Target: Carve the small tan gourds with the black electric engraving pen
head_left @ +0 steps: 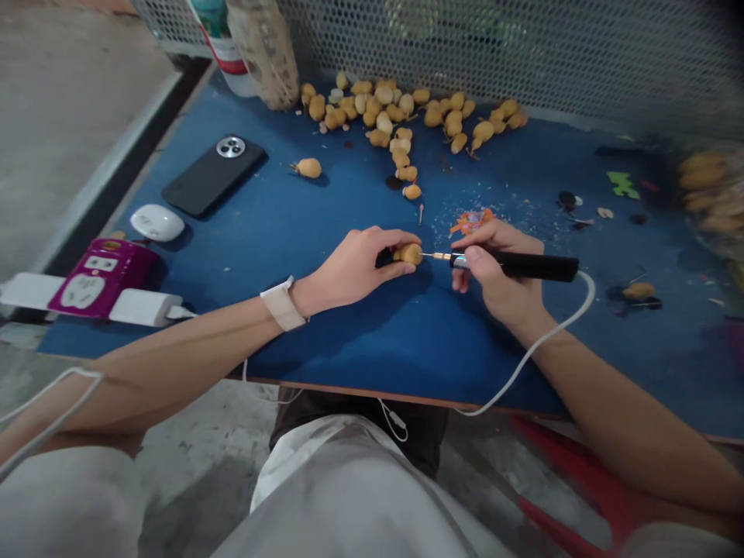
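Between thumb and fingers, my left hand (367,262) pinches a small tan gourd (409,253) just above the blue table. A black pen-shaped rotary drill (526,264) with a white cable is gripped in my right hand (503,275). Its thin bit points left and meets the gourd's right end, or comes very close to it. Behind my right fingers lies a crumpled orange wrapper (472,220) among pale shavings. A short pinkish stick (421,214) rests just beyond the gourd.
Many small gourds (384,105) are heaped along the mesh back panel (465,54). At the left are a phone (215,176), a white earbud case (156,222) and a purple power adapter (101,277). A jar (264,54) stands at the back left. The white cable (538,349) drapes over the front edge.
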Motion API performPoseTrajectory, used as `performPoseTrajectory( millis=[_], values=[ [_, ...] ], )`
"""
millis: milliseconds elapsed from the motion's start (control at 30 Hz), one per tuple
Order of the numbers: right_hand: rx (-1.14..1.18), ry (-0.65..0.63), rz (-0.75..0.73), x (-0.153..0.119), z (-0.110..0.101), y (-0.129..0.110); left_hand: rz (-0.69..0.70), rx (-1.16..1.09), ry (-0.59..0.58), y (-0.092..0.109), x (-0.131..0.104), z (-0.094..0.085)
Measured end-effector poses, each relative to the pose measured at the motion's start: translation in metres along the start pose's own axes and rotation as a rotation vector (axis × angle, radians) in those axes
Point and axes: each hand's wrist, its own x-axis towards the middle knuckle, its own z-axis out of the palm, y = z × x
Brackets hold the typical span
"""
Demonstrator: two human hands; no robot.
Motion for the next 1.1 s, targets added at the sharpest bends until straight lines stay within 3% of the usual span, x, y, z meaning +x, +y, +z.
performPoseTrajectory(
  millis=[233,467,700,767,833,933,1100],
  values=[
    [-0.271,-0.083,-0.256,-0.002,-0.007,-0.02,0.019,-0.001,-0.001,-0.002,-0.001,-0.001],
    [-0.073,0.012,-0.024,0.0,0.0,-0.008,0.015,0.035,-0.008,-0.001,-0.001,-0.001],
    [-0.303,-0.06,-0.263,-0.005,-0.005,-0.023,0.033,0.015,-0.013,-0.002,-0.002,-0.001],
    [-0.24,-0.01,-0.192,-0.003,-0.002,-0.021,0.039,0.023,-0.024,-0.003,-0.003,0.0],
    [-0.114,0.036,-0.03,0.0,0.001,-0.016,0.04,0.034,-0.04,-0.004,-0.003,0.0],
    [-0.028,0.02,0.115,0.004,0.002,-0.011,0.032,0.044,-0.054,-0.004,-0.002,0.0],
    [-0.239,-0.025,-0.13,0.001,-0.005,-0.019,0.022,0.04,-0.055,-0.003,-0.002,-0.001]
  ],
)
